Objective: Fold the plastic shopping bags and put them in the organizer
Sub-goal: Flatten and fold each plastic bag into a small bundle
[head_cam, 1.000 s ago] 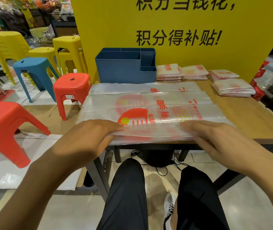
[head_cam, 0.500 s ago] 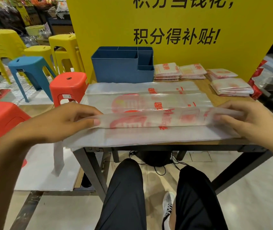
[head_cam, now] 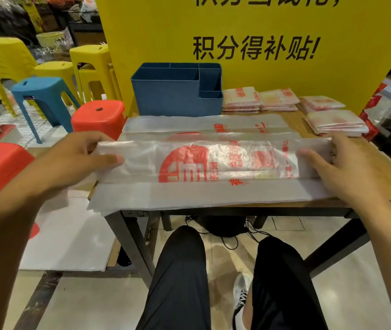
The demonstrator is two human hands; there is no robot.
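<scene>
A translucent plastic shopping bag (head_cam: 213,163) with red print lies folded into a long strip across the near part of the wooden table (head_cam: 380,177), on other flat bags. The left hand (head_cam: 75,158) pinches its left end between thumb and curled fingers. The right hand (head_cam: 339,163) pinches the right end likewise.

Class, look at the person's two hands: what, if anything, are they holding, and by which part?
Both hold one plastic shopping bag, folded into a long strip. The left hand pinches its left end, the right hand grips its right end.
</scene>
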